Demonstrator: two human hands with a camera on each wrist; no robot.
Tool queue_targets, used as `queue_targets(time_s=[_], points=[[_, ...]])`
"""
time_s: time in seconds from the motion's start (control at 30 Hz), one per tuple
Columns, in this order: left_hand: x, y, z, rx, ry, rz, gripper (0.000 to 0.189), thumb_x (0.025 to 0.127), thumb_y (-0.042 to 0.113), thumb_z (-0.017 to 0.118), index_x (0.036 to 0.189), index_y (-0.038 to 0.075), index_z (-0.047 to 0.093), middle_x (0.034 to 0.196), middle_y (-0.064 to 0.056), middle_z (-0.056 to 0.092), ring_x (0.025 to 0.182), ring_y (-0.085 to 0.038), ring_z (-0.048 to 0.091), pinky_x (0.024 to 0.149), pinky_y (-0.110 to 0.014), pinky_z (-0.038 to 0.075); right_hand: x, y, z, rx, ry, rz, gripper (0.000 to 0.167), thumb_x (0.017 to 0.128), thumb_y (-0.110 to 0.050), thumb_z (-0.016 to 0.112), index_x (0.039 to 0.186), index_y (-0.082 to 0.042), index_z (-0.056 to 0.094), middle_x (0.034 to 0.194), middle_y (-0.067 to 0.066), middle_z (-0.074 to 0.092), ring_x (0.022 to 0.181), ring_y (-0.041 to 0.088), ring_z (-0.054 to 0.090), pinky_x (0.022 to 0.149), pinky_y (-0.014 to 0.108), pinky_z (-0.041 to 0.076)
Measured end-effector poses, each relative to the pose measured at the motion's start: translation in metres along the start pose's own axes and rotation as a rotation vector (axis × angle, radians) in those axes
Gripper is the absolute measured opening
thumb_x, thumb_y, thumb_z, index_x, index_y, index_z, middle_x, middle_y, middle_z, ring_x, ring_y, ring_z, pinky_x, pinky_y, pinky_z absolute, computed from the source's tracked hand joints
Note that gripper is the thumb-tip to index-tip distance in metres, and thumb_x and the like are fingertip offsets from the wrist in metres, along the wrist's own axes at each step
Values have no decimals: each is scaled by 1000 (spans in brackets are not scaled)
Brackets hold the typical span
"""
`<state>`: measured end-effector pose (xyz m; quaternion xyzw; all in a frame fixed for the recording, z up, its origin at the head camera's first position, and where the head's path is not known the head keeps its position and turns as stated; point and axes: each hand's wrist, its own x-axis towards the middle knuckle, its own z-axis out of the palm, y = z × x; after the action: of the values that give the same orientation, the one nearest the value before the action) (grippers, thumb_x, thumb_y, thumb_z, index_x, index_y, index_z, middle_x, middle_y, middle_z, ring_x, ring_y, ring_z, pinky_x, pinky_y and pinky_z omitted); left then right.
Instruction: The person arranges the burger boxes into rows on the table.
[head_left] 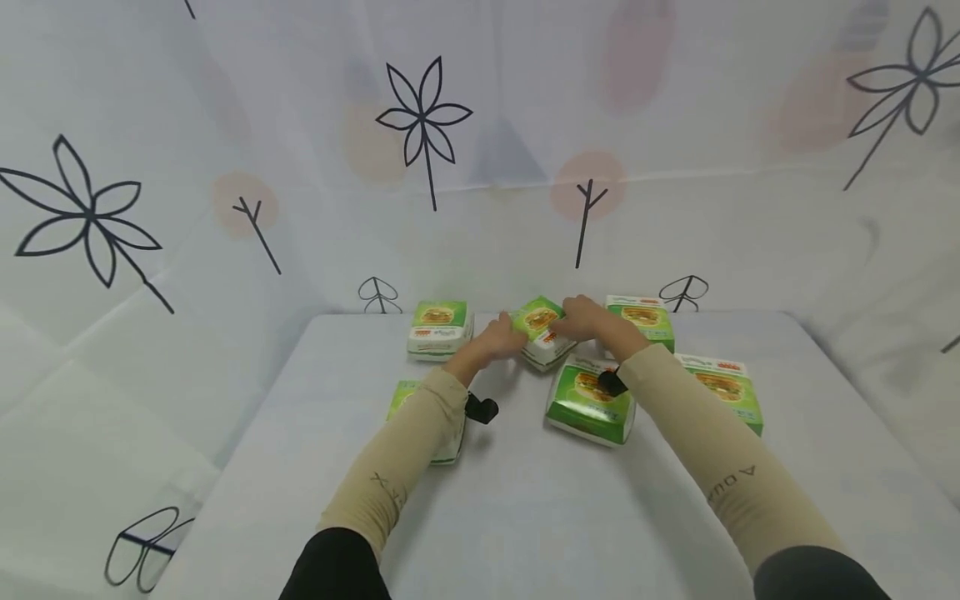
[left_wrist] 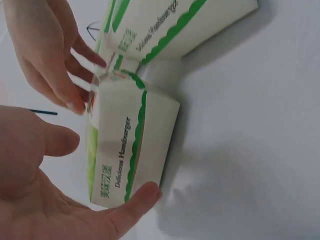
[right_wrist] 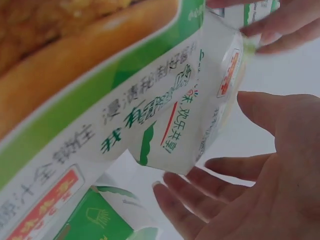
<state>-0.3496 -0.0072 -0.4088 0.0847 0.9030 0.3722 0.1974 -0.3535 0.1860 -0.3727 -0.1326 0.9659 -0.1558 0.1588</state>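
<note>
In the head view, a green and white hamburger box sits askew at the back middle between the two hands. My left hand is at its left side. The left wrist view shows one finger stretched along the end of this box, the thumb held apart from it. My right hand is on the other side. Its fingers spread by the lower edge of the box in the right wrist view, fingertips right at the cardboard and thumb off it.
More hamburger boxes stand around: one at back left, one at back right, a larger one at front middle, another at right. My left sleeve partly covers a further box. A patterned cloth hangs behind the white table.
</note>
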Motion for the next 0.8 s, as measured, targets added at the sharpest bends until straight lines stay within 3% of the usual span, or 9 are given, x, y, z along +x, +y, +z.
queue_targets(time_s=[0.07,0.17,0.23,0.33,0.53,0.8], points=[[-4,3,2,-7,-18,-18,73,107,30,44,160,-8,10,161,-27,30,145,-36,38,116,-48,38,1,3,-1,4,4,-4,64,106,-27,47,144,22,35,147,42,40,140,53,37,116,59,34],[-7,8,6,-31,-45,-14,70,108,30,44,158,-10,15,151,-24,43,123,-30,54,105,-45,48,3,6,0,18,-7,7,65,107,-27,45,146,22,31,150,41,38,141,53,35,117,59,32],[-7,9,7,-42,-58,10,68,108,28,45,157,-10,18,143,-23,49,106,-25,56,98,-43,52,3,8,1,17,-17,18,65,107,-28,43,147,22,30,150,40,37,142,53,35,118,59,32],[-4,7,7,-27,-44,45,65,106,24,46,156,-10,22,136,-21,52,96,-21,53,92,-41,53,1,8,3,8,-14,27,62,107,-29,44,143,20,37,143,39,46,136,51,44,114,57,37],[1,-1,4,-35,-19,28,54,103,19,46,147,-9,33,128,-20,53,95,-22,52,89,-40,54,-4,3,4,4,-6,24,57,106,-29,46,137,19,45,136,36,53,129,49,50,110,56,42],[-6,-4,11,-121,-67,5,57,108,26,44,152,-8,27,140,-21,48,93,-20,54,93,-41,55,-2,3,5,16,-8,8,60,107,-29,45,139,21,42,139,39,50,131,52,48,110,57,41]])
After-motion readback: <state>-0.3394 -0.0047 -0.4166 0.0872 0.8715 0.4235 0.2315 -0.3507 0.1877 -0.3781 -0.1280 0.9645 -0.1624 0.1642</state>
